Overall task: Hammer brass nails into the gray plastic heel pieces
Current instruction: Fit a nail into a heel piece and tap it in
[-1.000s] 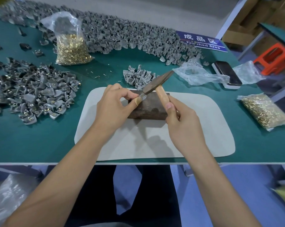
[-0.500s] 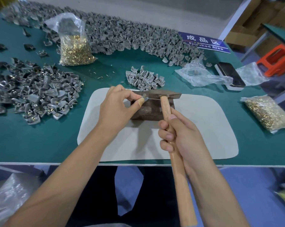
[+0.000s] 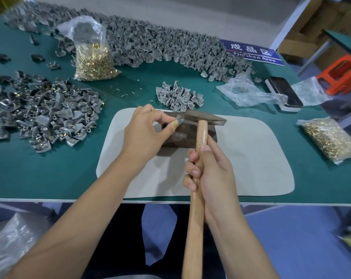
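My left hand (image 3: 145, 134) pinches a small gray heel piece (image 3: 179, 119) between thumb and forefinger on top of a dark block (image 3: 182, 137). My right hand (image 3: 209, 176) grips the wooden handle of a hammer (image 3: 199, 158), whose dark metal head (image 3: 204, 119) lies down on the block right beside the heel piece. The block sits on a pale mat (image 3: 251, 158). A small heap of gray heel pieces (image 3: 179, 96) lies just behind the mat. Any nail in the held piece is too small to make out.
A pile of heel pieces with brass nails (image 3: 45, 115) lies at the left. A long bank of gray pieces (image 3: 160, 49) runs along the back. Bags of brass nails stand at the back left (image 3: 93, 57) and right (image 3: 331, 140). A phone (image 3: 285, 93) and crumpled plastic (image 3: 249, 93) lie right.
One second ago the hammer was raised and tilted; it has come down and its head now rests on the block beside the heel piece. My left hand has kept its pinch.
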A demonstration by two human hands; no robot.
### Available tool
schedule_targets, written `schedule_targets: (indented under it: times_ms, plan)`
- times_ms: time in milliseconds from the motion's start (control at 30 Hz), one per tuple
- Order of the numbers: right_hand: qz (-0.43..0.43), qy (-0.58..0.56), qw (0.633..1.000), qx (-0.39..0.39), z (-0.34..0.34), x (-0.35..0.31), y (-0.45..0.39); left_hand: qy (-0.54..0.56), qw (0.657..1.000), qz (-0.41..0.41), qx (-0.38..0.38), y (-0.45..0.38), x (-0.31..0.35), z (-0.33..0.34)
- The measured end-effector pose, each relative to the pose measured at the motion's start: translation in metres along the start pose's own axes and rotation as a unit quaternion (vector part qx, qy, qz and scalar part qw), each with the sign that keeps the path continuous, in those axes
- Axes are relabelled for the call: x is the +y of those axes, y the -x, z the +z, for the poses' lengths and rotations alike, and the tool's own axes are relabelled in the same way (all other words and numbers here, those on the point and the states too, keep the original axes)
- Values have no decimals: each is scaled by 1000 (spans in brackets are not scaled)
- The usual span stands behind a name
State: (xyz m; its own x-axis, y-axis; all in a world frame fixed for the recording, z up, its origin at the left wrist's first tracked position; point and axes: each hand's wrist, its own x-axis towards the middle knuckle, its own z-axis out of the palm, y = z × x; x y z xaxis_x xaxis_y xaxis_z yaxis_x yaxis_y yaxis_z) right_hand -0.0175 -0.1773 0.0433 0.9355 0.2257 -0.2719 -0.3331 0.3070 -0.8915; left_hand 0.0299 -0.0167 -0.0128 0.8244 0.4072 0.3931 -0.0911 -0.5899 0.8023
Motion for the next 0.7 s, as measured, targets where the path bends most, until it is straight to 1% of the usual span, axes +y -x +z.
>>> schedule_targets:
  times_ms: [67, 700]
  plan:
    - [-11, -4, 1000, 16, 1, 2, 0, 0, 1000, 2, 3, 0, 0, 0]
    - [-13, 25, 1000, 5, 9, 9, -2, 2, 1000, -6, -3, 0, 2, 0]
